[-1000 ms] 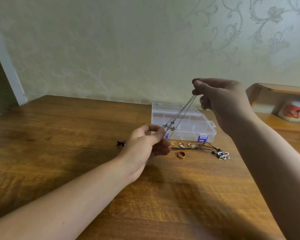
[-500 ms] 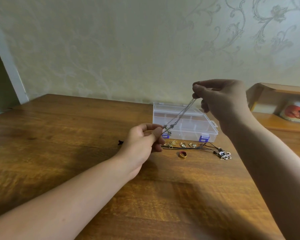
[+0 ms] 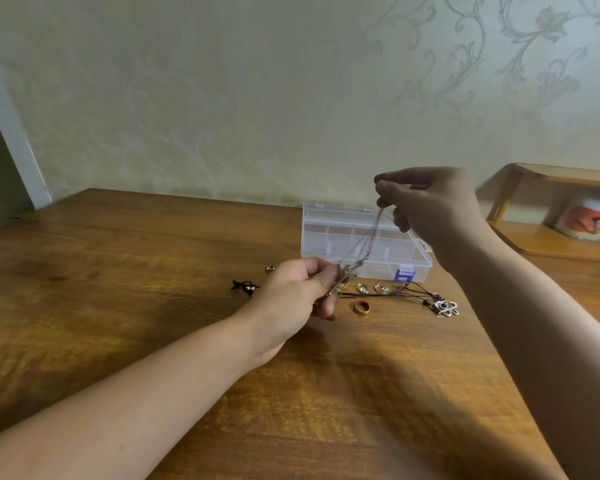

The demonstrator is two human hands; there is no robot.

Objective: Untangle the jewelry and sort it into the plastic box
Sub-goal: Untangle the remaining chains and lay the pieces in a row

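A thin silver chain necklace [image 3: 368, 242] stretches taut between my two hands above the table. My right hand [image 3: 426, 202] pinches its upper end, raised in front of the clear plastic box [image 3: 329, 233], whose lid is closed. My left hand [image 3: 298, 292] pinches the lower end with its small pendant, just above the table. Behind my left hand on the wood lie two gold earrings [image 3: 371, 288], a gold and red ring [image 3: 361, 308] and a black cord necklace [image 3: 413, 294] with a silver flower pendant [image 3: 447, 308].
A small black cord piece [image 3: 245, 287] and a tiny metal item [image 3: 269, 269] lie left of my left hand. A wooden shelf [image 3: 548, 244] with a printed mug [image 3: 591, 220] stands at the right. The wall runs close behind the box.
My left hand has dropped a little lower toward the table with the pendant end. The right hand has stayed raised, and the chain stays taut.
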